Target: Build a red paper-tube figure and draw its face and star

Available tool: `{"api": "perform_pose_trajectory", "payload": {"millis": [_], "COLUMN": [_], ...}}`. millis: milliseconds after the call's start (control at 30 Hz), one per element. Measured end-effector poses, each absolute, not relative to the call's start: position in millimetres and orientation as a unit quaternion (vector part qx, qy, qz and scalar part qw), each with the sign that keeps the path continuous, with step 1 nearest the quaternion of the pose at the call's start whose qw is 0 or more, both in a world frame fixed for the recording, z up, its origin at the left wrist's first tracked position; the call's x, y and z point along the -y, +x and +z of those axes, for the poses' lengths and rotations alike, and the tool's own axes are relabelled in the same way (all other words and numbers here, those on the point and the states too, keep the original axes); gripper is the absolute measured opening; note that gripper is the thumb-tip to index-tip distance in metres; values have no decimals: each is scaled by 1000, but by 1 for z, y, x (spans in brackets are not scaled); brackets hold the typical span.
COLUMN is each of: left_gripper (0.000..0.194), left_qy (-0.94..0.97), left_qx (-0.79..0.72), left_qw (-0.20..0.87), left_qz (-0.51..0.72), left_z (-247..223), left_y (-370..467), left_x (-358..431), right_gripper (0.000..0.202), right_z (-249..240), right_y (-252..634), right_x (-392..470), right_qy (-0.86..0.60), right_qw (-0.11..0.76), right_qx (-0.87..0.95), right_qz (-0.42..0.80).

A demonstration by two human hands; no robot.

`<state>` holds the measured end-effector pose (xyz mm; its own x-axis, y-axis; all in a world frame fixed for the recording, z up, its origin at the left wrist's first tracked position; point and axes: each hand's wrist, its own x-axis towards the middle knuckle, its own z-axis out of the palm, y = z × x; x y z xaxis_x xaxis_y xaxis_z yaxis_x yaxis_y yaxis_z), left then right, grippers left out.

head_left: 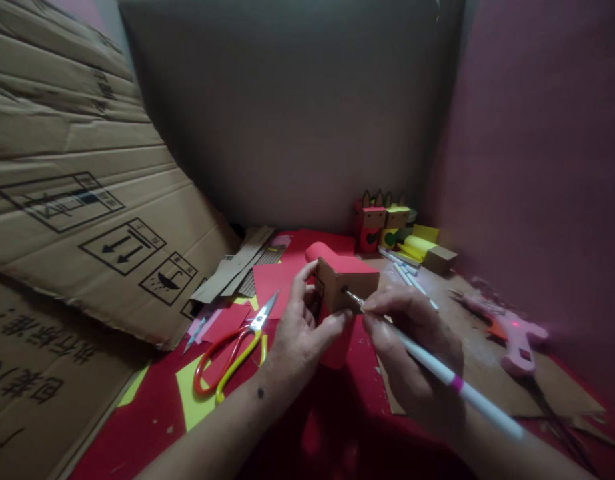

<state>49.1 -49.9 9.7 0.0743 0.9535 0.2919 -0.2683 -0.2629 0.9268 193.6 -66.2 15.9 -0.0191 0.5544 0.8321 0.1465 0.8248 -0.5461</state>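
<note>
Figure of cardboard and red paper (360, 283): gripped in left hand (302, 340) above tabletop (362, 387); earless, apparently unfinished. Pen (435, 367): pinched in right hand (412, 380), tip at dark spot (344, 289). Eared pair (372, 222), seemingly complete: far right corner.

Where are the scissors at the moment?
In the head view, the scissors lie left of centre, just left of the left hand, with their handles partly over yellow paper.

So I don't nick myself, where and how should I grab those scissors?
Probably best by the red and yellow handles, from the near left: the scissors lie with those loops toward you and the pointed blades aimed away. Your left hand is beside them but holds the cardboard-and-red-paper piece, so I'd free it first.
</note>
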Motion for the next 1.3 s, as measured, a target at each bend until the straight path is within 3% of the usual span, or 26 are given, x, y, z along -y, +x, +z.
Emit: {"api": "perform_pose_trajectory", "payload": {"millis": [900, 1300], "left_gripper": [76, 86], "left_qy": [508, 498], "left_qx": [-320, -329], "left_qw": [532, 524], "left_qz": [597, 608], "left_z": [9, 7], "left_y": [48, 47], "left_x": [53, 50], "right_gripper": [14, 17], "right_z": [14, 15], "right_y": [195, 194], "right_x": [73, 70], "right_qy": [-278, -243], "right_qw": [673, 670], "right_qx": [656, 666], "right_qz": [200, 220]}}
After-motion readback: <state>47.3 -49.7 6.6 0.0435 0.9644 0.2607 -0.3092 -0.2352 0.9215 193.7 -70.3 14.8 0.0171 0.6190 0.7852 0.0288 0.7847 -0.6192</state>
